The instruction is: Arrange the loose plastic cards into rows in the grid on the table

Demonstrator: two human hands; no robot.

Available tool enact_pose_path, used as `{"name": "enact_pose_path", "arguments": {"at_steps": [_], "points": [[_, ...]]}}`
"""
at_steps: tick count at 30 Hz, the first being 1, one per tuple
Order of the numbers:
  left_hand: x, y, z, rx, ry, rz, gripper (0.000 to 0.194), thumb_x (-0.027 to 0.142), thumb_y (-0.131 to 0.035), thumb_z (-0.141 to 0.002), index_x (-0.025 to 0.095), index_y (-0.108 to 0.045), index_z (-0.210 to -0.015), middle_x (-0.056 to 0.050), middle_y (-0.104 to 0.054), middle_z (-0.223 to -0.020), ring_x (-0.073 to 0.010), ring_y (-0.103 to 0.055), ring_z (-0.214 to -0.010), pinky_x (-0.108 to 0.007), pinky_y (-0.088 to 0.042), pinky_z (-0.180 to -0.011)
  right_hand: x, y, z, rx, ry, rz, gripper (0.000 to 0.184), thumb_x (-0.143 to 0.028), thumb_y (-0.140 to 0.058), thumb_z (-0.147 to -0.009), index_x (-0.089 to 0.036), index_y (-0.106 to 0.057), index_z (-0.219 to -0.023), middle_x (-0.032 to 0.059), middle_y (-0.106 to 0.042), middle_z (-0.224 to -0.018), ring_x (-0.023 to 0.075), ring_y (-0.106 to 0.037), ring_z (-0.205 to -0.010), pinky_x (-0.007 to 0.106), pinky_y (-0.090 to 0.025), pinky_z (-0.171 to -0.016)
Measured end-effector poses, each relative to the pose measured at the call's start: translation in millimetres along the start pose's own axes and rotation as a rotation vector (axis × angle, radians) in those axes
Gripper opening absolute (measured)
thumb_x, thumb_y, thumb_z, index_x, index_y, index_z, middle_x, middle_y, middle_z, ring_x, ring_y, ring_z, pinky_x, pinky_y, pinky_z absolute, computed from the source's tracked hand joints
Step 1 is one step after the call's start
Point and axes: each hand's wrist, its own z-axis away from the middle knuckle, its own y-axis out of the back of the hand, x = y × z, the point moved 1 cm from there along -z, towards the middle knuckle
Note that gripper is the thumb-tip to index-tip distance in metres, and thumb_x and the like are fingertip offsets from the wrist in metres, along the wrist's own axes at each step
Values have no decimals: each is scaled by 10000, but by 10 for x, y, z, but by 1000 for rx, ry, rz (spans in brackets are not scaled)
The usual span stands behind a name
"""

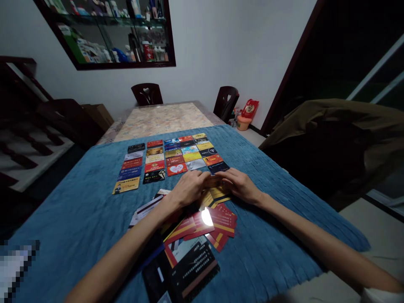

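Several colourful cards lie in neat rows (172, 158) on a blue cloth (78, 210). Nearer to me is a loose heap of cards (195, 235), mostly red, yellow and black. My left hand (189, 188) and my right hand (240, 184) meet just past the heap, at the near edge of the rows. Both have their fingers curled together around a card (213, 181) that shows only in part between them. My forearms cross over the heap.
The blue cloth covers the near half of a marble-topped table (164, 118). Two dark chairs (147, 93) stand at its far end. A brown garment hangs over a chair (331, 126) on the right. A glass wall cabinet (110, 33) hangs above. A red bag (249, 108) sits on the floor.
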Motion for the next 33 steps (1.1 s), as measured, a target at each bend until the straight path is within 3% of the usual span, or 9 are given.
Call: {"name": "enact_pose_path", "arguments": {"at_steps": [6, 12, 21, 27, 33], "points": [[-104, -29, 2, 27, 71, 110, 292, 127, -569, -839, 192, -628, -1118, -94, -697, -1007, -236, -656, -918, -327, -510, -799, -41, -45, -136, -71, 38, 156, 272, -200, -541, -951, -172, -602, -1215, 98, -651, -979, 212, -576, -865, 322, -483, -728], [-195, 10, 9, 77, 118, 159, 324, 76, -560, -770, 180, -635, -1068, -87, -700, -1001, -236, -654, -913, -323, -508, -791, -119, -122, -261, -74, 78, 368, 351, -263, -645, -884, -154, -601, -1214, 133, -636, -1062, 259, -527, -934, 359, -424, -757], [-312, 68, 34, 221, 94, 255, 359, 17, -507, -761, 173, -653, -1050, -83, -706, -973, -209, -659, -911, -321, -521, -822, -121, -139, -313, 13, 72, 432, 403, -318, -622, -904, -148, -586, -1268, 158, -598, -1118, 282, -501, -989, 389, -421, -800], [-329, 72, 64, 226, 79, 175, 309, 71, -469, -869, 164, -639, -1110, -103, -699, -1010, -220, -652, -939, -352, -535, -847, -93, -200, -324, 66, 49, 362, 422, -295, -557, -930, -161, -557, -1330, 169, -581, -1134, 308, -501, -1028, 428, -455, -830], [-345, 70, 155, 228, 65, 43, 332, 76, -489, -871, 165, -606, -1169, -116, -648, -1059, -237, -618, -985, -376, -541, -865, -99, -205, -401, 75, 113, 393, 387, -288, -511, -958, -152, -561, -1317, 170, -608, -1128, 300, -513, -1017, 429, -465, -818]]}}
